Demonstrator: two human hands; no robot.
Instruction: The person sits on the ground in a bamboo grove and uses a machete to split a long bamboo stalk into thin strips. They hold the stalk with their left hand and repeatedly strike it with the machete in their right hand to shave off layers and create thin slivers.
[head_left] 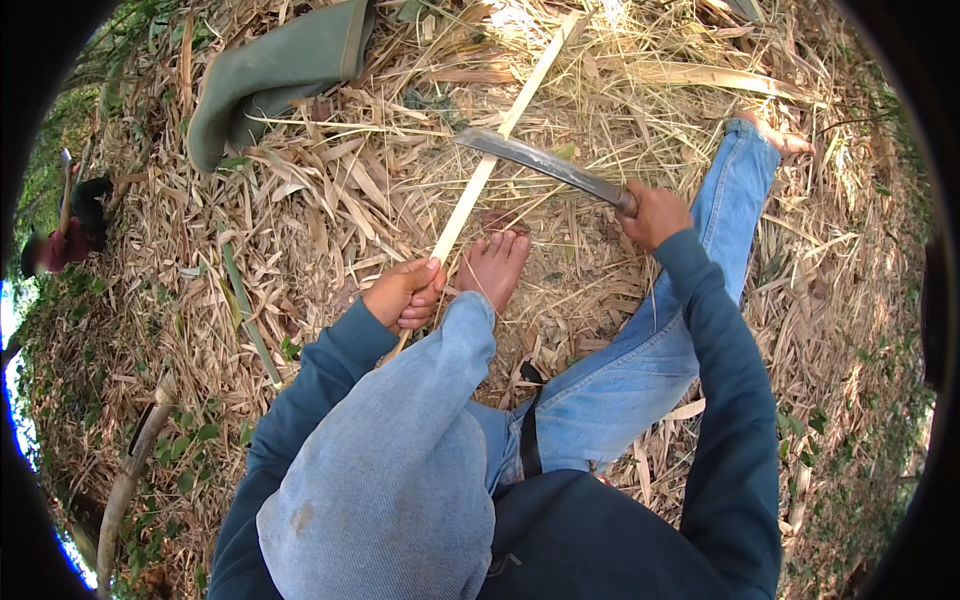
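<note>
A long, pale bamboo strip (466,205) slants from beside my bent knee up toward the top of the view. My left hand (406,295) is closed around its lower part, just left of my bare foot (493,268). In my right hand (655,215) is the handle of a machete (560,165), held at the right of the strip. The long dark blade points left and crosses over the strip near its tip; whether the edge touches the strip I cannot tell. The strip's lower end is hidden behind my knee.
Dry bamboo leaves cover the ground, with thin shavings (640,110) heaped at the far side. Green rubber boots (270,80) lie at the upper left. A green stick (250,315) and a thicker branch (135,480) lie at left. Another person (70,235) is at the far left edge.
</note>
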